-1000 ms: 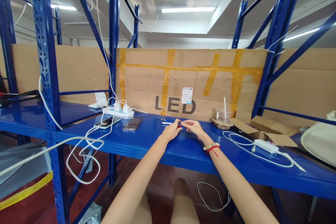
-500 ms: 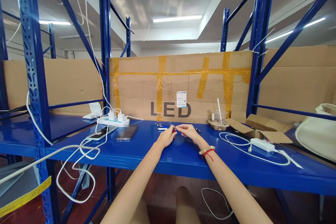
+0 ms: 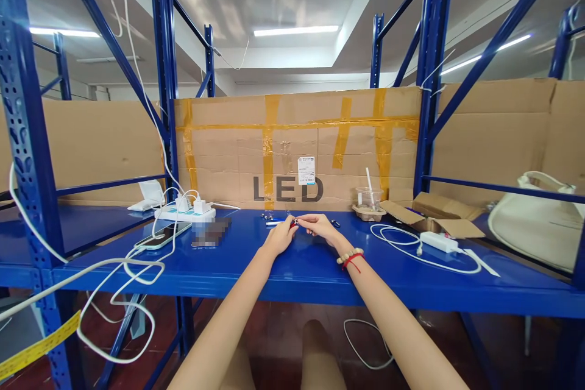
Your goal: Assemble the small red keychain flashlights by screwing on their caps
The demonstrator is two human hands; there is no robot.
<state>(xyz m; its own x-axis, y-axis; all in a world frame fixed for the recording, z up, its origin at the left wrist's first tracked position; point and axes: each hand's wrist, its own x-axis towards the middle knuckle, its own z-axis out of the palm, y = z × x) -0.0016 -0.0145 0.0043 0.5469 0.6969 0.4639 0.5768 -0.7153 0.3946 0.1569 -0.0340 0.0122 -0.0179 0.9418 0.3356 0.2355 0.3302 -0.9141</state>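
Above the blue shelf top, my left hand (image 3: pixel 280 236) is closed around a small red object (image 3: pixel 293 223), mostly covered by the fingers; its kind cannot be made out. My right hand (image 3: pixel 320 227) meets it from the right, thumb and forefinger pinched at the object's end. Whatever lies between those fingertips is too small to name. Just behind my left hand lie a pen-like white and blue stick (image 3: pixel 273 223) and some small shiny bits (image 3: pixel 266 217). A small dark item (image 3: pixel 336 223) rests beyond my right hand.
Left on the shelf are a white power strip (image 3: pixel 185 214) with plugs, a phone (image 3: pixel 163 236) and looping white cables. To the right stand a plastic cup (image 3: pixel 368 198) in a carton holder, an opened cardboard box (image 3: pixel 432 219) and a white adapter (image 3: pixel 439 241). Cardboard (image 3: pixel 219 158) closes off the back.
The camera view has turned slightly right, so the whole scene sits further left. Both hands stay together at the small red object, with only slight finger movement.
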